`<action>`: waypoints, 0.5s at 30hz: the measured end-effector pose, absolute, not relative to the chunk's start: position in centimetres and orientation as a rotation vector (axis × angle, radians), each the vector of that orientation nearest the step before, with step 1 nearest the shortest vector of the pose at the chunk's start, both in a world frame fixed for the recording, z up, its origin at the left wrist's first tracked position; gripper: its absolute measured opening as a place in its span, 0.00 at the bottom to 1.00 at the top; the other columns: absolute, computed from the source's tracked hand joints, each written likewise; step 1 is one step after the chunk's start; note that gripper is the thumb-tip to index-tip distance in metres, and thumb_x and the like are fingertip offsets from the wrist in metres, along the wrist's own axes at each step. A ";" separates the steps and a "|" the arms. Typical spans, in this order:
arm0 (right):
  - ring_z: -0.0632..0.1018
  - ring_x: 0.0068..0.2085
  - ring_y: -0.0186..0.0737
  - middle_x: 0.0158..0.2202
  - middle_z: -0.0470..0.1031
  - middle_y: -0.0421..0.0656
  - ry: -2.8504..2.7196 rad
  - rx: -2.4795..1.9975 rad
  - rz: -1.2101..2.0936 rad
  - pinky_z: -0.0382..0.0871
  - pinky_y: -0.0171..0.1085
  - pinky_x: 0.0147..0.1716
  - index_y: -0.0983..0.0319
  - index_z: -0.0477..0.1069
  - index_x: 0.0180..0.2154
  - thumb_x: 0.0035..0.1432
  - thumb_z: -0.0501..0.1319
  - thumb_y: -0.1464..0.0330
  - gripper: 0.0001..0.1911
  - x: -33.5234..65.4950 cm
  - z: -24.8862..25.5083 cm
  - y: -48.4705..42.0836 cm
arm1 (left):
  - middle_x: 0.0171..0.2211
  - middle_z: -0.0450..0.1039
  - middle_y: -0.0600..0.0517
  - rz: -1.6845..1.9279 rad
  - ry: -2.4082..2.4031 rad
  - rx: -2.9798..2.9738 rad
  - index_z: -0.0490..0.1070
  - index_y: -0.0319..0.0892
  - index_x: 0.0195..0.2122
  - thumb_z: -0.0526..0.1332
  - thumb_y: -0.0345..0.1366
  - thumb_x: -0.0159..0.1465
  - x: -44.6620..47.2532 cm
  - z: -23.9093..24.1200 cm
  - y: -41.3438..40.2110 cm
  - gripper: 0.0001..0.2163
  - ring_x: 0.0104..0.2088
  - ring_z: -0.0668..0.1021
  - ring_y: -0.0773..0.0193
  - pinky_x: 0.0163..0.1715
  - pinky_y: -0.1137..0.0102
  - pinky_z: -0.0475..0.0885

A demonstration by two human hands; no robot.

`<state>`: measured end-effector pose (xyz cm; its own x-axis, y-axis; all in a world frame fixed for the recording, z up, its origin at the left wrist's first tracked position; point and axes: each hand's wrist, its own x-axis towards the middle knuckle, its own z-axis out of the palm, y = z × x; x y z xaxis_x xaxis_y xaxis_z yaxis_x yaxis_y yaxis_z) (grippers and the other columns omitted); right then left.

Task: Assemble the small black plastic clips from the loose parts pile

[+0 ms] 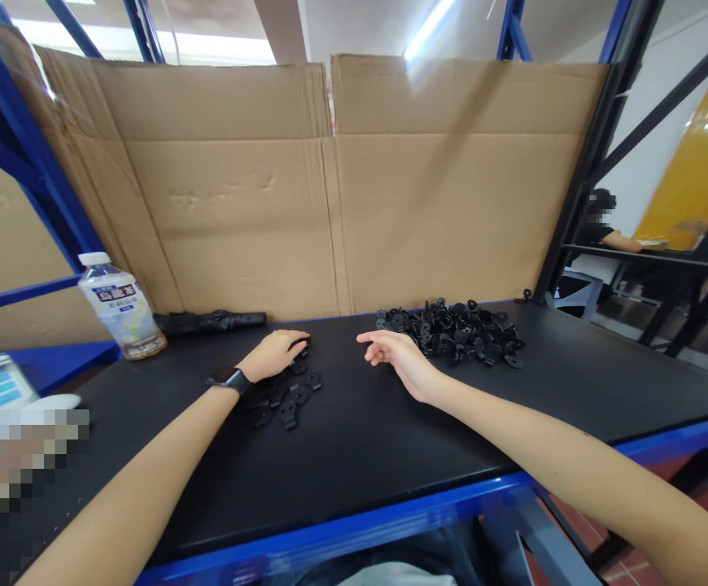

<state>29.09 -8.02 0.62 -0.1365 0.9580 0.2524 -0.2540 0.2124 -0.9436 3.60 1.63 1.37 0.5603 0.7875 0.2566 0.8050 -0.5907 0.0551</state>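
Observation:
My left hand (pixel 273 355), with a dark watch on its wrist, lies low over a small group of flat black parts (pixel 289 413) with round discs and short tabs. Its fingers are stretched out and apart, and a black part shows just beneath the fingertips. My right hand (pixel 398 355) hovers above the table with the index finger extended and the others loosely bent; I see nothing in it. Just beyond it, to the right, is a larger heap of similar black parts (pixel 461 330). The undersides of both hands are hidden.
A drink bottle (pixel 123 305) and a folded black umbrella (pixel 211 322) stand and lie at the back left. Cardboard panels (pixel 232 195) close off the rear of the black table (pixel 366 456). One loose part (pixel 526 294) lies at the far right. A person (pixel 601 224) sits beyond the frame.

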 end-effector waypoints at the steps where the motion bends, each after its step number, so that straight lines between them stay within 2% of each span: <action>1: 0.72 0.30 0.35 0.24 0.72 0.42 -1.243 -0.809 1.226 0.62 0.37 0.37 0.63 0.76 0.32 0.49 0.55 0.68 0.12 29.1 0.6 -7.9 | 0.50 0.70 0.44 -0.401 -1.363 -2.738 0.67 0.35 0.51 0.44 0.42 0.64 3.7 1.5 1.5 0.22 0.51 0.71 0.57 0.53 0.65 0.62; 6: 0.75 0.35 0.38 0.28 0.75 0.43 -1.196 -0.915 1.139 0.60 0.40 0.45 0.62 0.76 0.32 0.45 0.56 0.70 0.13 29.4 0.4 -7.3 | 0.45 0.74 0.48 -0.428 -1.212 -2.775 0.71 0.41 0.44 0.48 0.43 0.65 4.5 2.0 0.6 0.17 0.47 0.73 0.58 0.54 0.59 0.59; 9: 0.75 0.39 0.38 0.30 0.76 0.43 -1.170 -0.972 1.095 0.58 0.40 0.46 0.62 0.75 0.34 0.44 0.56 0.71 0.14 29.4 0.4 -7.3 | 0.42 0.75 0.50 -0.438 -1.132 -2.766 0.72 0.43 0.40 0.51 0.43 0.64 5.4 2.2 0.0 0.14 0.45 0.74 0.58 0.56 0.54 0.54; 11: 0.74 0.39 0.38 0.31 0.76 0.42 -1.164 -0.989 1.067 0.58 0.39 0.46 0.63 0.75 0.35 0.44 0.56 0.72 0.14 29.3 0.4 -7.4 | 0.40 0.75 0.50 -0.477 -1.094 -2.769 0.71 0.42 0.40 0.53 0.41 0.63 6.1 2.1 -0.4 0.11 0.44 0.74 0.59 0.57 0.55 0.53; 15: 0.74 0.37 0.38 0.31 0.75 0.42 -1.175 -0.963 1.042 0.59 0.38 0.42 0.63 0.74 0.35 0.45 0.55 0.71 0.14 29.2 0.4 -7.5 | 0.42 0.71 0.48 -0.579 -1.090 -2.801 0.65 0.40 0.49 0.52 0.34 0.63 7.3 1.7 -1.3 0.14 0.41 0.75 0.63 0.50 0.64 0.65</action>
